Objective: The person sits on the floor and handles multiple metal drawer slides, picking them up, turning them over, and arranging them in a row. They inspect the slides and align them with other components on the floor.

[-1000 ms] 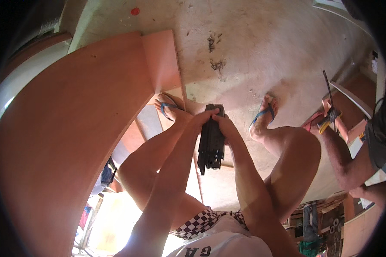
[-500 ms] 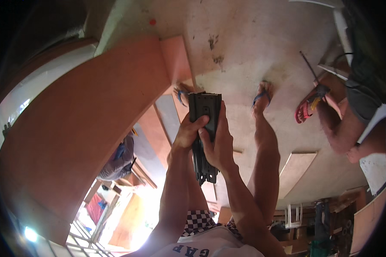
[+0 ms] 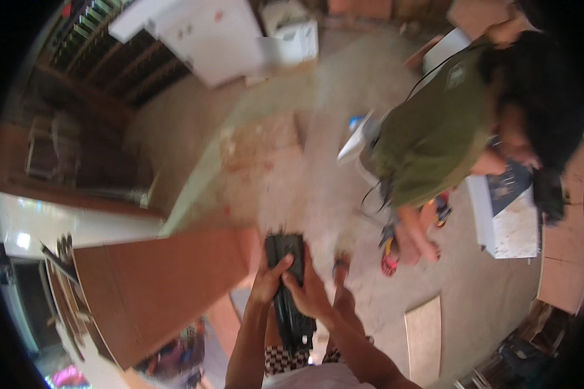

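Observation:
A bundle of long black metal drawer slides [image 3: 291, 318] is held upright in front of my body between both hands. My left hand [image 3: 266, 280] is closed round its left side, the thumb lying across the front face. From the right, my right hand [image 3: 309, 293] grips the same bundle, its thumb also on the front and close to the left thumb. Most of my fingers are hidden behind the slides. The bundle's lower end hangs over my checkered shorts [image 3: 284, 360].
A large reddish-brown panel [image 3: 169, 282] stands at my left. On the right a person in a green shirt [image 3: 435, 129] bends over beside a white-edged box [image 3: 512, 220]. A pale board [image 3: 424, 337] lies on the floor at right, a white panel [image 3: 207, 39] stands farther off.
The view has swung up and to the right, bringing in the far floor and the bent person. Both hands keep their grip on the bundle, which now appears lower in the picture.

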### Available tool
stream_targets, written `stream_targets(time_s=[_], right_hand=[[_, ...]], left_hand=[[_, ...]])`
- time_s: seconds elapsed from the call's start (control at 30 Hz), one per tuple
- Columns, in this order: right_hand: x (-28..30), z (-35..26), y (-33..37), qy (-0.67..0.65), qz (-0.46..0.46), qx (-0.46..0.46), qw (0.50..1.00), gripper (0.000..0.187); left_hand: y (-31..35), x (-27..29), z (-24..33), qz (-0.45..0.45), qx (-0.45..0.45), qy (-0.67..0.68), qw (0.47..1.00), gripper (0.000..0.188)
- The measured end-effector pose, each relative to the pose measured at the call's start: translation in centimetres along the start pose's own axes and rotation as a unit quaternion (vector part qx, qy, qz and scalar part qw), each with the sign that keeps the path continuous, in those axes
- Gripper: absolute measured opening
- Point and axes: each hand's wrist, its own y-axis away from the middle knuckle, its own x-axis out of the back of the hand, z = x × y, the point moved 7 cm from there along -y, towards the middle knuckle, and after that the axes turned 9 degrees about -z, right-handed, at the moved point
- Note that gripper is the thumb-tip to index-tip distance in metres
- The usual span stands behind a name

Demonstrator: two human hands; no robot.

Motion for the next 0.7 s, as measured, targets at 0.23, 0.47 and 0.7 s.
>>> stream_targets(time_s=[0.23, 0.47, 0.7], right_hand=[[1.2, 2.3, -4.2, 0.016, -0.017, -0.183, 0.983, 0.115], [-0.8, -6.1, 0.5, -0.311, -0.060, -0.066, 0.946, 0.092], [-2.0, -12.1, 7.1, -0.365, -0.059, -0.018, 0.929, 0.107]], left_hand=[[-4.9, 1.0, -3.6, -0.113, 0.116, 0.125, 0.979, 0.053], [-5.1, 0.5, 3.2, -0.226, 0.115, 0.125, 0.959, 0.047], [2.0, -4.8, 8.3, -0.301, 0.121, 0.119, 0.938, 0.063]])
